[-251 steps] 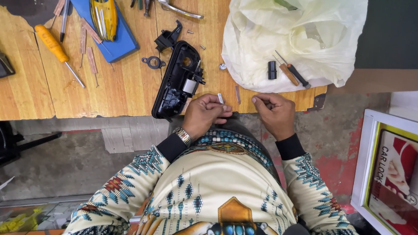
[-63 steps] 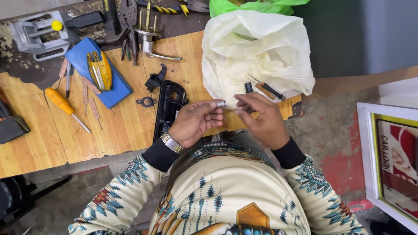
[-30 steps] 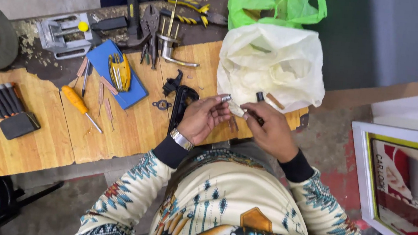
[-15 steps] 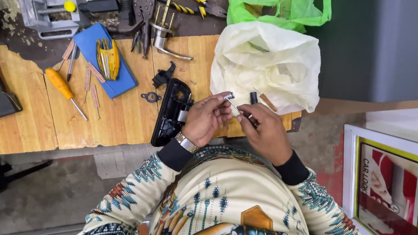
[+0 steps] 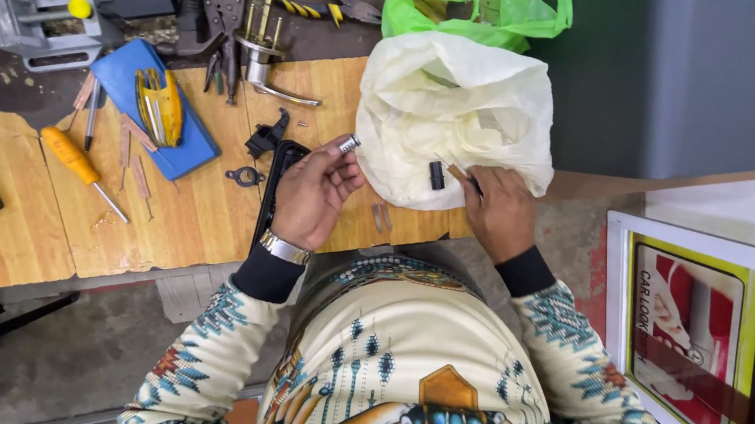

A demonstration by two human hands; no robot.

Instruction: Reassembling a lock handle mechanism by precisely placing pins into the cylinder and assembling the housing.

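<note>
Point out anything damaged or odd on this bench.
The wooden benchtop has a ragged, broken far-left edge, exposing a dark stained surface beneath. Small wooden slivers lie scattered beside the blue case.

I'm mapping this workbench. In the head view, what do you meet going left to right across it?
Grey metal vise → orange-handled screwdriver → blue flat case → left hand → white plastic bag → right hand.

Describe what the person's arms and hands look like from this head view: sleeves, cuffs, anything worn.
Both arms wear long cream sleeves patterned in teal, red and dark geometric motifs, ending in plain black ribbed cuffs at the wrists. The left hand is bare, with a silver metal watch band just above its cuff. The right hand is bare too, with no watch or ring visible. No gloves on either.
</note>
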